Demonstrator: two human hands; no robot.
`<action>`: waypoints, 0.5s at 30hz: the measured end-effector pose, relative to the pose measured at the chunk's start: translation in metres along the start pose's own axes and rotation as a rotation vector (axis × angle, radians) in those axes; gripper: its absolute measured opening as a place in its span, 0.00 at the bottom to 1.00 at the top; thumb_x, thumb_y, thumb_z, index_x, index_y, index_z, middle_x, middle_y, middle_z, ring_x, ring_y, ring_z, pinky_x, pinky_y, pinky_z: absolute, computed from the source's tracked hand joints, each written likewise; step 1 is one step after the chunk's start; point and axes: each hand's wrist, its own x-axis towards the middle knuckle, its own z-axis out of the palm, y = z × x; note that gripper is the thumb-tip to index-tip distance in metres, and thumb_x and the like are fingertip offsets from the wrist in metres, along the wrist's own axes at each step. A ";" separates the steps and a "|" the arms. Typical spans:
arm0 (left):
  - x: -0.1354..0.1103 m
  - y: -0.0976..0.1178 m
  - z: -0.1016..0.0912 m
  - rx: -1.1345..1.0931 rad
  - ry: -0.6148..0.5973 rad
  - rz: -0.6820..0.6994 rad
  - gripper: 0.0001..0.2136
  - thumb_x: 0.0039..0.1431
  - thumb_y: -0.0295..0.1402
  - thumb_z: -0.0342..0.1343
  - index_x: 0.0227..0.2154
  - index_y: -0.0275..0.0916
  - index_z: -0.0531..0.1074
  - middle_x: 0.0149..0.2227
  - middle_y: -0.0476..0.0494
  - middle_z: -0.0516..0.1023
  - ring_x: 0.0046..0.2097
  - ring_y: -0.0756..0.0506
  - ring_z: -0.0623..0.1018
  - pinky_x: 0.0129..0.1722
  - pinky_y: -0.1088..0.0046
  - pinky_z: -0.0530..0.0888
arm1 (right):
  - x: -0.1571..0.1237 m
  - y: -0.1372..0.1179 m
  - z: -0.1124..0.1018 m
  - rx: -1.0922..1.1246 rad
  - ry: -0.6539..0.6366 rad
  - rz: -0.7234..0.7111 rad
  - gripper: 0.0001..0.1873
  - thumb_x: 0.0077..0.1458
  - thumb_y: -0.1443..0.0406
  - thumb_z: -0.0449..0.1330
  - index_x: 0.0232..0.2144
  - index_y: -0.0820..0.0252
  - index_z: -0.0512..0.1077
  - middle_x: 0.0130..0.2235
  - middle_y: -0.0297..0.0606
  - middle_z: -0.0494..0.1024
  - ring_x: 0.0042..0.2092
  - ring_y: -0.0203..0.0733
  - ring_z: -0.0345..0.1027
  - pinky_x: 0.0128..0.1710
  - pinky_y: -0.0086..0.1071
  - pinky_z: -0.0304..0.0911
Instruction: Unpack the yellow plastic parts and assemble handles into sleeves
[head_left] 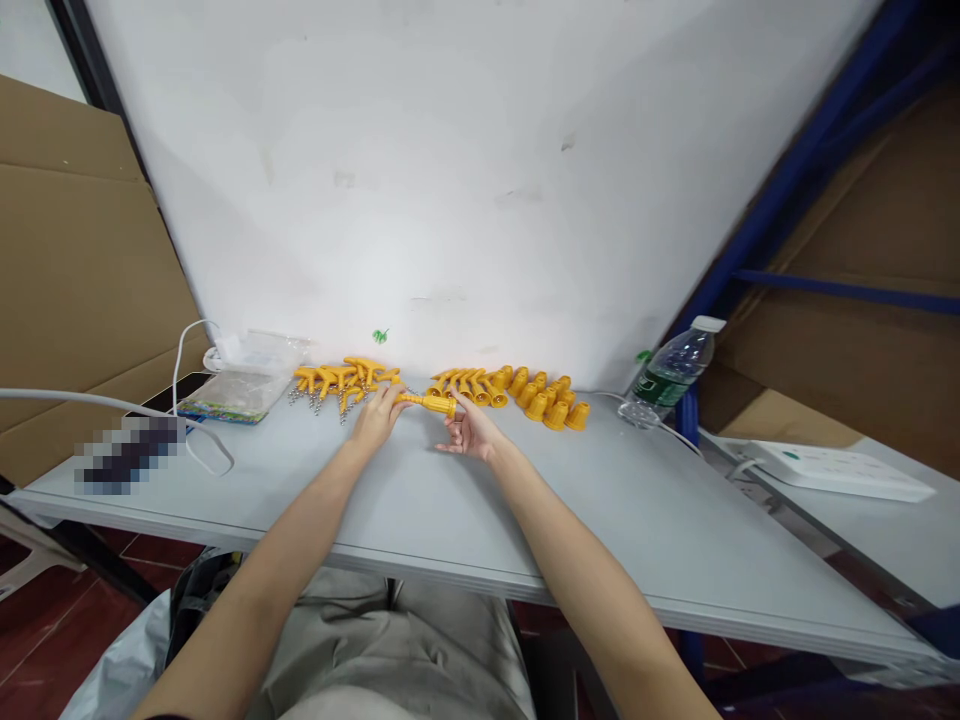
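Note:
My left hand (377,415) and my right hand (472,432) meet over the far middle of a grey table (420,520). Between them they hold one yellow plastic piece (429,402), a stem with a wider cap end. The left fingers pinch the stem end and the right fingers grip the cap end. Behind the left hand lies a heap of yellow T-shaped handles with metal screws (341,382). Behind the right hand stands a group of yellow cone-shaped caps (536,392), several of them.
A clear plastic bag (244,385) and a white cable (187,350) lie at the far left. A water bottle (671,372) leans at the right by a blue rack post (787,180). A white power strip (832,470) rests on the neighbouring table. A white board (480,180) backs the table.

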 end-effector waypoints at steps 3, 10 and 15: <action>0.000 -0.001 0.000 -0.038 -0.014 -0.035 0.10 0.65 0.37 0.50 0.43 0.39 0.71 0.41 0.42 0.76 0.33 0.50 0.77 0.37 0.73 0.73 | -0.001 -0.002 -0.005 -0.062 -0.054 -0.024 0.32 0.59 0.40 0.43 0.26 0.61 0.67 0.15 0.31 0.67 0.14 0.33 0.58 0.29 0.39 0.73; -0.001 -0.003 0.000 -0.095 -0.031 -0.061 0.10 0.65 0.36 0.50 0.44 0.40 0.71 0.41 0.43 0.76 0.31 0.50 0.75 0.36 0.71 0.73 | 0.004 0.000 -0.007 -0.062 -0.048 -0.237 0.14 0.62 0.56 0.54 0.38 0.61 0.70 0.27 0.34 0.78 0.18 0.33 0.68 0.26 0.28 0.70; -0.002 -0.004 0.000 -0.092 -0.035 -0.072 0.11 0.65 0.37 0.49 0.45 0.41 0.72 0.42 0.42 0.76 0.34 0.49 0.77 0.39 0.70 0.74 | 0.004 0.002 -0.001 -0.033 -0.029 -0.259 0.12 0.63 0.58 0.53 0.35 0.61 0.71 0.24 0.33 0.77 0.17 0.32 0.66 0.28 0.29 0.70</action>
